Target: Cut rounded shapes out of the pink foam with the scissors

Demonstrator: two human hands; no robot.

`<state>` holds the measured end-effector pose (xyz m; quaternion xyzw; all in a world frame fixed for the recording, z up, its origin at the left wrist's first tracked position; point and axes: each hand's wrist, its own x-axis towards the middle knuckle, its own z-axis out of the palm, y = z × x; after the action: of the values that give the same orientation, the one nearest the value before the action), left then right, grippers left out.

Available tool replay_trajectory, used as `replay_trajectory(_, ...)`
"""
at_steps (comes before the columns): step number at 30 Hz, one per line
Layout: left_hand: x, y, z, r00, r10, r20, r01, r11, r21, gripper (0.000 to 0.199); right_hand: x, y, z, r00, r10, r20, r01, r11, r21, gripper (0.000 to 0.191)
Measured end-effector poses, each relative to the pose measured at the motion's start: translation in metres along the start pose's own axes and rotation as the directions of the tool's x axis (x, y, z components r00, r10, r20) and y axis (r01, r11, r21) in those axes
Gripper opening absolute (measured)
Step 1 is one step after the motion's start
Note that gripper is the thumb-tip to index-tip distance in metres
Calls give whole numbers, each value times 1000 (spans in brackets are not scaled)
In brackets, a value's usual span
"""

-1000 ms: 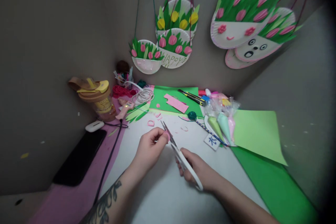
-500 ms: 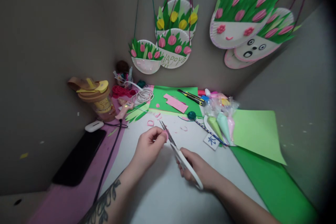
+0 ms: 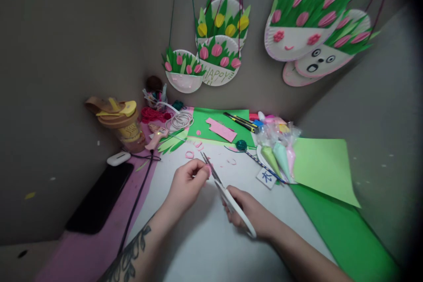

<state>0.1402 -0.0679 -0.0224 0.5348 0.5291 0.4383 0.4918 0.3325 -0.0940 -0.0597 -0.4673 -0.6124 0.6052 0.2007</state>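
My left hand (image 3: 189, 181) pinches a small pink paper piece (image 3: 209, 170) between thumb and fingertips. White-handled scissors (image 3: 235, 206) are in my right hand (image 3: 246, 211), fingers wrapped round the handles. Their blades point up and left, slightly parted, beside the pink piece; whether they touch it is unclear. Beyond the hands, pink paper scraps (image 3: 189, 154) lie on the white sheet (image 3: 198, 246). A cut pink strip (image 3: 221, 130) rests on green paper (image 3: 202, 119) at the back.
A glue gun (image 3: 156, 139), black phone (image 3: 101, 198) and lidded cup (image 3: 127, 130) stand or lie at left. Cutters (image 3: 241, 121), a teal yarn ball (image 3: 241, 145), filled bags (image 3: 280, 161) and light green paper (image 3: 324, 165) are at right. Decorated paper plates (image 3: 220, 59) hang behind.
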Motion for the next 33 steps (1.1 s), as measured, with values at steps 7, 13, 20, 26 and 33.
replay_trajectory(7, 0, 1, 0, 1000, -12, -11, 12, 1000, -19, 22, 1, -1, -1, 1000, 2, 1, -2, 1000, -5, 22)
replay_trajectory(13, -1, 1, 0, 999, 32, 13, -33, 999, 27, 25, 0, 1, 0, 1000, 13, 23, -14, 999, 34, 25)
replay_trajectory(20, -2, 3, -1, 999, 44, 1, -44, 998, 38, 24, -1, 2, -2, 1000, -1, 18, 0, 1000, 25, 25)
replay_trajectory(26, -1, 3, -2, 1000, 21, -22, -21, 1000, 2, 20, 0, 2, -3, 1000, -6, 12, 6, 1000, -5, 24)
replay_trajectory(33, 0, 3, -2, 999, 32, -19, -32, 999, 11, 21, -1, 0, -3, 1000, 3, 13, -3, 1000, 7, 24)
